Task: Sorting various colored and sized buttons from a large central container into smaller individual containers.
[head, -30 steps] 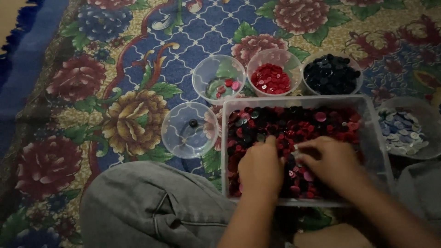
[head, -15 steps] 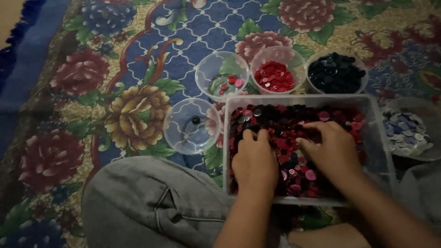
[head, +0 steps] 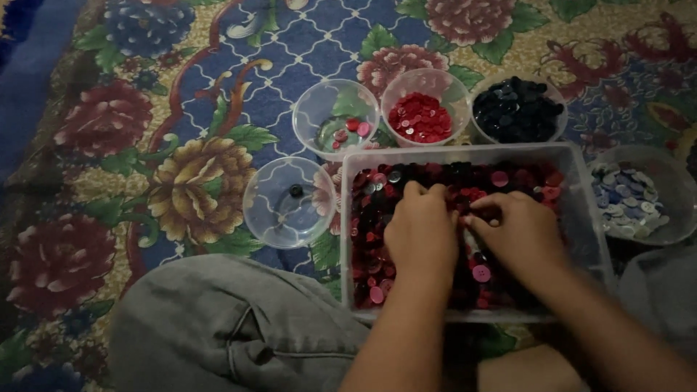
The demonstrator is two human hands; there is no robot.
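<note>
A clear rectangular plastic bin (head: 581, 189) in front of me holds a heap of mixed red, pink and black buttons (head: 450, 181). My left hand (head: 420, 234) rests palm down on the buttons in the middle of the bin, fingers curled into them. My right hand (head: 517, 231) lies just beside it, fingertips pressed into the buttons and nearly touching the left hand. Whether either hand pinches a button is hidden by the fingers.
Round clear cups stand around the bin: one with a single dark button (head: 289, 201), one with a few pink buttons (head: 335, 120), one of red buttons (head: 421, 109), one of black buttons (head: 517, 109), one of pale blue buttons (head: 639, 196). My grey-trousered knee (head: 225, 327) rests on the flowered carpet (head: 145, 145).
Both hands have shifted a little further into the bin and closer together. The camera has tipped slightly, so the scene sits lower and left. The cups have not moved.
</note>
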